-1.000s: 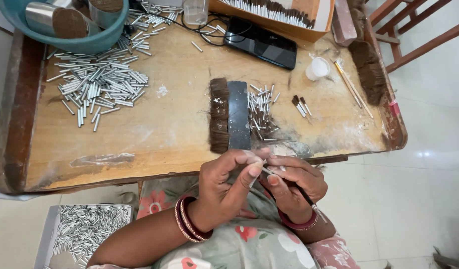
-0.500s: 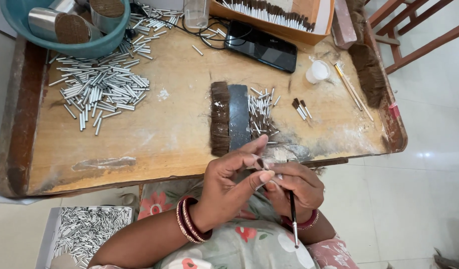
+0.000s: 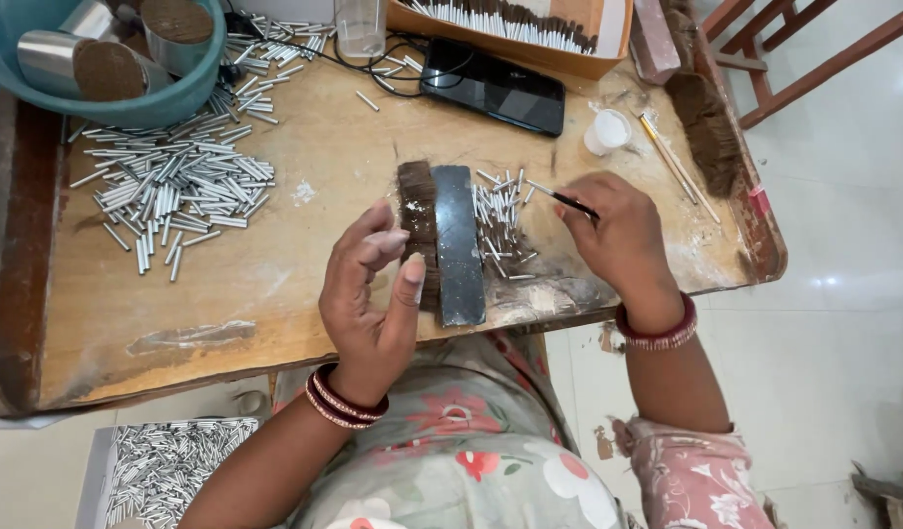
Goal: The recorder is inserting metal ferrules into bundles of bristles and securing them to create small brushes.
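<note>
A seated person works over a wooden worktop [image 3: 275,284], the right hand [image 3: 618,235] pinching a thin dark-handled brush [image 3: 569,201] while the left hand [image 3: 373,294] hovers empty.

The right fingers close narrowly on the brush, its tip aimed toward ten o'clock above a small pile of short metal tubes [image 3: 496,220], probably kept there for easy reach. The left fingers are loosely spread, holding nothing, just at nine o'clock of a dark block [image 3: 458,245] that weighs down a tuft of brown bristle [image 3: 417,211]. A larger tube heap [image 3: 177,181] lies well apart at ten o'clock, leaving bare wood between. Both hands work near the worktop's front edge; raised rims bound left and right.
</note>
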